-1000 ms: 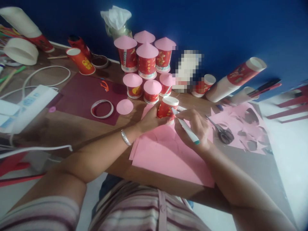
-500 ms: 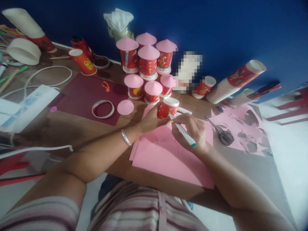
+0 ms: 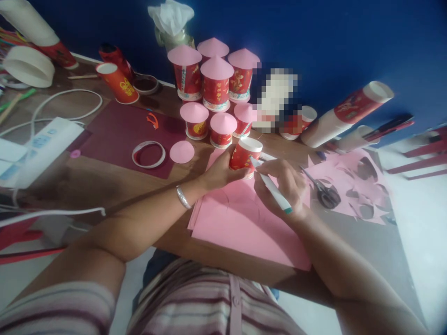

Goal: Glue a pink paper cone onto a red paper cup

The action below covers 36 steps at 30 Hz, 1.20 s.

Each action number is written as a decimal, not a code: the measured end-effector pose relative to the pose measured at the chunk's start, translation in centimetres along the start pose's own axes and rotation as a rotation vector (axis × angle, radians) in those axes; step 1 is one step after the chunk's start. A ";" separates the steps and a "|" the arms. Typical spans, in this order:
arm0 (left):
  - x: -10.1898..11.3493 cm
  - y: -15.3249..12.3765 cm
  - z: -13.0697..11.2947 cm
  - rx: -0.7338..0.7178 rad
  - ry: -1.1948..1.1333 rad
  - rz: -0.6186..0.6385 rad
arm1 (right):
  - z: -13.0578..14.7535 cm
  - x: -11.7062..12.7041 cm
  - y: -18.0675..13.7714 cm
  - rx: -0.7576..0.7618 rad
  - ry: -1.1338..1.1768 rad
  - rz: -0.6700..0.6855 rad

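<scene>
A red paper cup [image 3: 241,152] with a white rim is gripped around its side by my left hand [image 3: 223,171]. My right hand [image 3: 283,182] holds a white marker [image 3: 274,190] with a green end, its tip at or very near the cup's right side; whether it touches I cannot tell. Beneath both hands lie pink paper sheets [image 3: 240,228] with faint curved lines on the top one. Just beyond the cup stand several red cups with pink cone roofs [image 3: 223,124], some stacked in a taller row [image 3: 216,86] behind. A flat pink disc [image 3: 182,152] lies to the left.
Black-handled scissors [image 3: 326,193] and cut pink scraps [image 3: 363,186] lie at the right. On the left are a paper ring [image 3: 149,154] on a maroon sheet [image 3: 115,139], a red cup [image 3: 118,83] and a white power strip [image 3: 45,153]. A tall cup stack [image 3: 349,111] leans at the back right.
The cup and both hands have shifted slightly right. The marker tip has moved a little up and right along the cup's side. My view has tilted slightly downward.
</scene>
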<state>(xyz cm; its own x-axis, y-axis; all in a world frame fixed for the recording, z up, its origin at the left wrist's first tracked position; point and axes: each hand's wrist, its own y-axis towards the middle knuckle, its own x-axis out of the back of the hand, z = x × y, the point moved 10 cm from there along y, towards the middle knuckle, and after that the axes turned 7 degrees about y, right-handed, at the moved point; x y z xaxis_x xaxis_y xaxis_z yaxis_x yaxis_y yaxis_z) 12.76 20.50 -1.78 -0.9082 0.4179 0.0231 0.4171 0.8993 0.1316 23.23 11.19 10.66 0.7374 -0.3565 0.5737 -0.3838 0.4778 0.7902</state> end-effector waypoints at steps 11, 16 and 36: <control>-0.2 0.1 -0.5 -0.006 0.020 0.003 | -0.5 -0.5 -0.3 -0.005 -0.034 0.011; 0.0 0.2 0.2 0.028 0.053 -0.005 | 0.1 -1.0 -0.2 0.034 -0.007 0.032; -0.1 0.1 -0.8 -0.064 0.098 -0.001 | 0.2 -0.2 -0.1 0.031 0.004 0.018</control>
<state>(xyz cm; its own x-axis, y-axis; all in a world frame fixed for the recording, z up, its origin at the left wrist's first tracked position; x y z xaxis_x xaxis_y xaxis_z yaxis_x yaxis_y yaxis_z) 12.87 20.46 -0.97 -0.9090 0.3993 0.1197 0.4159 0.8883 0.1951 23.01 11.06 10.45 0.7323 -0.3452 0.5870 -0.4139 0.4590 0.7862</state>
